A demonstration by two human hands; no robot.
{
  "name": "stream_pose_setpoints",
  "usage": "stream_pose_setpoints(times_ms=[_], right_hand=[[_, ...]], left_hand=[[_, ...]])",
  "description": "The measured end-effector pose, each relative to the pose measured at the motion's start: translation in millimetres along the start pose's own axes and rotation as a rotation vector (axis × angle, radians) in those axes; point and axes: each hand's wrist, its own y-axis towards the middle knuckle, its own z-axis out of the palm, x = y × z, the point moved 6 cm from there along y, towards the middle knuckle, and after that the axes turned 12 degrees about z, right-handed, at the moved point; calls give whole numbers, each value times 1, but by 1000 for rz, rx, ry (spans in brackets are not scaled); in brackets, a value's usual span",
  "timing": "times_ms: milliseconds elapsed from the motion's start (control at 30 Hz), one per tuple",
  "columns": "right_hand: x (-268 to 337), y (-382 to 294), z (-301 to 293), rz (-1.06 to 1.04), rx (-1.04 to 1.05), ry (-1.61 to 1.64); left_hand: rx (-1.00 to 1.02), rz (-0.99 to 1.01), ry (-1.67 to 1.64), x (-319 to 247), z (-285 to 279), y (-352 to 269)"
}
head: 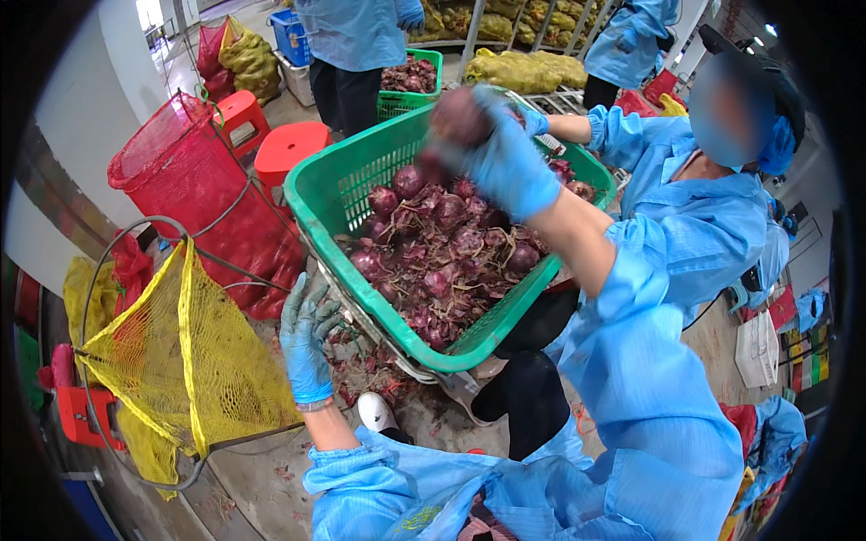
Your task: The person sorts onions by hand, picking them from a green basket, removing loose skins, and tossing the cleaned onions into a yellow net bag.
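A green plastic crate [311, 196] filled with red onions [408, 181] and loose papery skins stands before me. Above its far side, my right hand [514, 159], in a blue glove, grips a large red onion [460, 118]; motion blurs both, and a second dark round shape beneath the onion is too blurred to tell. Outside the crate's left edge, my left hand [308, 338], in a dirty blue glove, holds nothing and has its fingers apart. It is near a yellow mesh bag [237, 365] spread on a metal hoop.
Left of the crate stand a red mesh sack [196, 182] and red plastic stools [291, 150]. A co-worker in blue [703, 223] reaches to the crate's far right side. Another green crate [436, 61] is beyond. Onion skins litter the floor.
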Motion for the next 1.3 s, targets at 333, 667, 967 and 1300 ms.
stream_pose_setpoints(times_ms=[333, 667, 967, 1300], right_hand=[[11, 19, -2, 211, 10, -945], [-244, 9, -128, 806, 868, -2637], [-270, -69, -113, 1380, 1191, -1892], [-86, 77, -75, 37, -211, -2337]], left_hand=[[-32, -95, 95, 36, -2, 7], [-87, -151, 100, 37, -15, 13], [-98, -178, 122, 38, -21, 16], [-70, -165, 161, 39, -14, 19]])
